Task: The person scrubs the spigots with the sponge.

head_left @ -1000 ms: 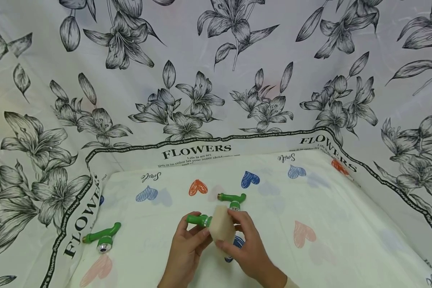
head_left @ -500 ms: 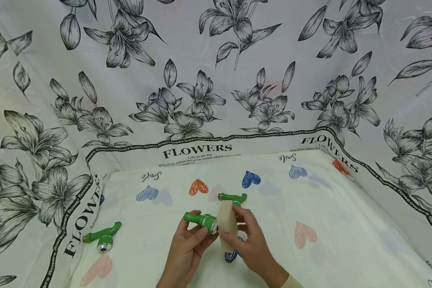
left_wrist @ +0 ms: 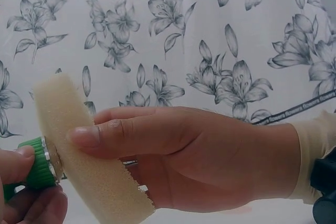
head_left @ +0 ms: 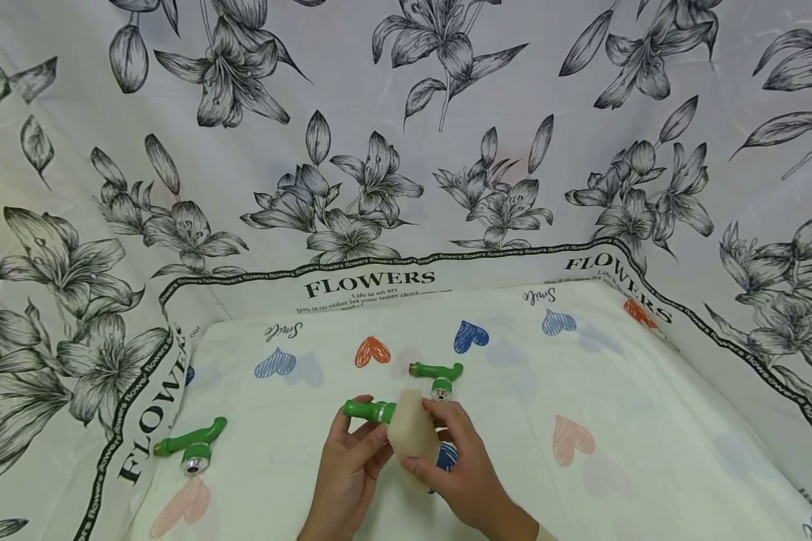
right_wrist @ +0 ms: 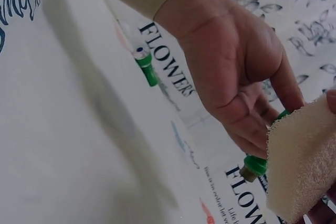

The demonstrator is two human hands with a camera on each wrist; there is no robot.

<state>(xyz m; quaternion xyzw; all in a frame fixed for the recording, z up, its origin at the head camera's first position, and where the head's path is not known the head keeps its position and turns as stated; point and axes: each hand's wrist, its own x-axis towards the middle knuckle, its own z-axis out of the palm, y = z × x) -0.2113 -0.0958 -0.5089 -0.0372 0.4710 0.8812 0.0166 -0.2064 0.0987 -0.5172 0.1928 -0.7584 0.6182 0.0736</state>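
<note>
In the head view my left hand grips a green tap by its body, its silvery round end turned toward a cream sponge. The right hand pinches that sponge between thumb and fingers, against the tap's end. From the left wrist, the sponge touches the tap's metal rim beside the green ridged collar; the right hand lies behind and over it. In the right wrist view the left hand curls round the tap, whose threaded brass inlet sticks out below.
Two more green taps lie on the white heart-print cloth: one tap just beyond the hands, another tap at the left. Flower-print curtains rise behind and at both sides.
The sponge moved right along the tap's end, baring its metal rim, then came back left over it. Both hands keep their holds. The two lying taps have not moved.
</note>
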